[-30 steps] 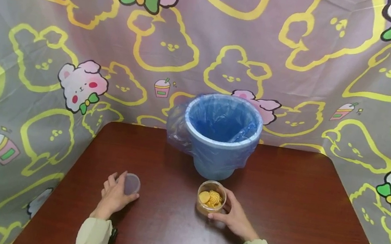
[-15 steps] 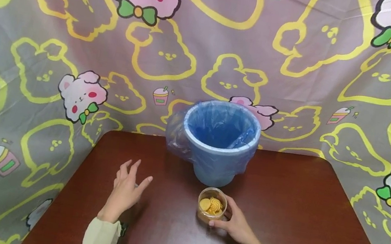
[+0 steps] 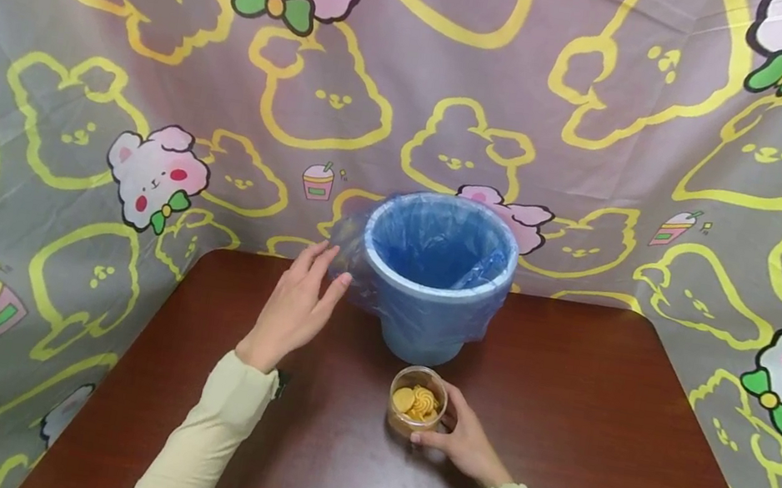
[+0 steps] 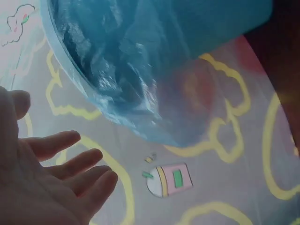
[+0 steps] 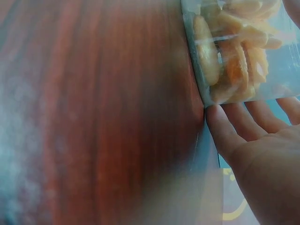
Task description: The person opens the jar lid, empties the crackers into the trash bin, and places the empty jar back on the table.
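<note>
My right hand (image 3: 470,441) grips a clear round plastic jar (image 3: 403,426) around its right side, and the jar stands upright and uncovered on the table. Swirled and round cookies (image 3: 422,403) lie inside. In the right wrist view the cookies (image 5: 234,61) show through the jar wall, with the fingers along it. My left hand (image 3: 295,301) is raised left of a blue trash bin (image 3: 424,329), fingers spread and holding nothing. The left wrist view has this hand (image 4: 61,178) apart from the bin's thin plastic liner (image 4: 140,93). The round translucent lid seen earlier is out of sight.
A dark red-brown table (image 3: 564,405) lies under everything. Behind it and at both sides hangs a grey cartoon-print cloth (image 3: 592,164). The liner bag (image 3: 352,251) bulges out over the bin's left rim.
My left hand released a round translucent lid and moved forward and right, up to the bin's left side. The right hand and jar stayed almost in place.
</note>
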The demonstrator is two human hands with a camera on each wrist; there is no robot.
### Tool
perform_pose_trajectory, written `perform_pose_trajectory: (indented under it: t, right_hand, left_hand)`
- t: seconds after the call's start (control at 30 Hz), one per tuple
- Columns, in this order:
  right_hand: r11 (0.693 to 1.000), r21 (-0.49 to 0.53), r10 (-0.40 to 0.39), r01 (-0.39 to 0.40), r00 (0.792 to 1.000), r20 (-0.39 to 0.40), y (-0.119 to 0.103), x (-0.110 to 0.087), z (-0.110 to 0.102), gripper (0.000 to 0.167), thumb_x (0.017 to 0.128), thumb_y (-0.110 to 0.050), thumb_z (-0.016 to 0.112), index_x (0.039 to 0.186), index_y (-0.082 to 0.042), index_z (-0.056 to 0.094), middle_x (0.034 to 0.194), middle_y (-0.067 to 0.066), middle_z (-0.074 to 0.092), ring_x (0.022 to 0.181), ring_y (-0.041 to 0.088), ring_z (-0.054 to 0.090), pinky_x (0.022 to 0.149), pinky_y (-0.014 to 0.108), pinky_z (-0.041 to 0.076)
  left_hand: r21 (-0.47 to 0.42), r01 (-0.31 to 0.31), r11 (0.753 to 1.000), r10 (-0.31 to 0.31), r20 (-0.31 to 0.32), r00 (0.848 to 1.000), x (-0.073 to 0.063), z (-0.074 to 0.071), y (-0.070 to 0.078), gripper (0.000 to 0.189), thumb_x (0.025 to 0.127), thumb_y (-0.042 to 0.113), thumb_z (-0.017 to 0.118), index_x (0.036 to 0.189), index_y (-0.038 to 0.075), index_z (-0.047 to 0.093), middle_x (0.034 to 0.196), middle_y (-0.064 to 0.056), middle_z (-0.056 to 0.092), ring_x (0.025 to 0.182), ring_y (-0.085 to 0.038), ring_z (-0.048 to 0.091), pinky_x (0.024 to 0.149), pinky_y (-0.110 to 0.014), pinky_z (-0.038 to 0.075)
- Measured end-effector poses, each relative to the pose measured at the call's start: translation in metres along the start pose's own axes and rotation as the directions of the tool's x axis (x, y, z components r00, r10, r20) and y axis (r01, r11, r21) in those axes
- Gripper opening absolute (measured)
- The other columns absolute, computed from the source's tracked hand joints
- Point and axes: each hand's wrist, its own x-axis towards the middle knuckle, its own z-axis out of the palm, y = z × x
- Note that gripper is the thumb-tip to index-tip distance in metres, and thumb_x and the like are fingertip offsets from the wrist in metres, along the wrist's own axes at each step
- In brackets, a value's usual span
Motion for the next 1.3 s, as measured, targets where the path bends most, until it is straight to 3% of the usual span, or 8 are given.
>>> perform_pose_trajectory:
  t: [0.13,0.4,0.57,0.73,0.93,1.3]
  right_hand:
    - [1.0,0.002,-0.012,0.012,1.0,-0.008,-0.001,0.0,0.001,0.089,0.068,-0.008,0.086,0.143,-0.006,0.039,0.143,0.02,0.045,0.129,0.036,0.046,0.106,0.042,0.041]
    - [1.0,0.015,-0.014,0.013,1.0,0.009,-0.003,0.0,0.003,0.093,0.069,-0.011,0.086,0.146,-0.008,0.034,0.145,0.018,0.044,0.131,0.035,0.046,0.102,0.022,0.04]
    - [0.999,-0.047,-0.016,0.015,1.0,-0.005,-0.007,0.002,0.003,0.097,0.067,-0.014,0.088,0.147,-0.013,0.033,0.146,0.016,0.044,0.13,0.033,0.047,0.104,0.024,0.038]
    - [0.995,-0.103,-0.006,0.003,0.999,-0.032,-0.009,0.003,0.006,0.098,0.065,-0.013,0.089,0.146,-0.02,0.034,0.145,0.013,0.045,0.13,0.029,0.046,0.106,0.029,0.036]
    - [0.99,-0.14,-0.026,0.019,0.999,-0.048,-0.009,0.003,0.009,0.102,0.062,-0.016,0.091,0.146,-0.014,0.034,0.143,0.014,0.048,0.129,0.027,0.047,0.108,0.031,0.033]
    - [0.988,-0.152,-0.022,0.013,0.998,-0.062,-0.01,0.001,0.013,0.102,0.059,-0.011,0.091,0.144,-0.012,0.036,0.143,0.014,0.048,0.128,0.028,0.047,0.109,0.034,0.033]
  left_hand:
    - [0.024,-0.029,0.999,0.029,0.024,0.999,0.019,0.004,0.011,0.06,0.1,0.047,0.043,0.144,0.008,0.043,0.152,-0.014,0.038,0.141,-0.034,0.035,0.11,-0.057,0.032]
    - [0.064,-0.063,0.996,0.057,0.08,0.995,0.051,0.016,0.02,0.069,0.099,0.055,0.037,0.149,0.008,0.035,0.157,-0.013,0.03,0.148,-0.032,0.021,0.116,-0.054,0.025]
    - [0.085,-0.053,0.995,0.04,0.146,0.989,0.064,0.022,0.03,0.077,0.097,0.06,0.033,0.152,0.007,0.028,0.16,-0.014,0.021,0.15,-0.031,0.012,0.119,-0.052,0.018]
    - [0.104,-0.039,0.994,0.021,0.175,0.984,0.075,0.028,0.037,0.08,0.096,0.063,0.031,0.153,0.007,0.025,0.161,-0.014,0.019,0.151,-0.032,0.009,0.119,-0.053,0.016]
    - [0.129,-0.023,0.991,-0.002,0.189,0.982,0.086,0.035,0.039,0.085,0.094,0.068,0.029,0.154,0.008,0.023,0.161,-0.015,0.017,0.151,-0.033,0.007,0.119,-0.055,0.014]
    - [0.154,0.025,0.988,-0.067,0.271,0.96,0.087,0.043,0.035,0.093,0.09,0.075,0.028,0.155,0.009,0.018,0.163,-0.012,0.008,0.151,-0.031,-0.002,0.12,-0.055,0.01]
